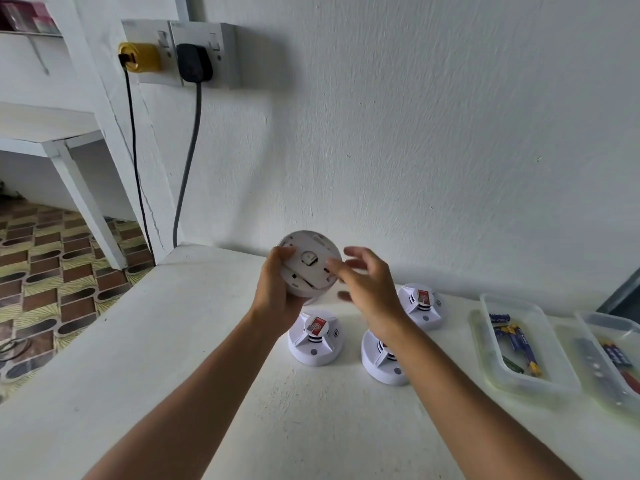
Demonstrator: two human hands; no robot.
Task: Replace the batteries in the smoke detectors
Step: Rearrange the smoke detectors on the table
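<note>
My left hand [277, 289] grips a round white smoke detector [308, 261] above the table, its back side turned toward me. My right hand [367, 285] hovers at the detector's right edge with fingers spread and loose, blurred; whether a fingertip touches the rim I cannot tell. Three more white smoke detectors stand on the table below: one [317, 341] under my left wrist, one [382, 362] partly behind my right forearm, one [420, 306] further back. A clear plastic tray [485, 341] to the right holds several blue and yellow batteries [519, 344].
A second clear tray [588, 327] at the far right holds more batteries and a grey strip. The white table [173, 341] meets the wall behind. Two plugs [166, 60] with hanging cables sit in wall sockets at upper left. Patterned floor lies beyond the table's left edge.
</note>
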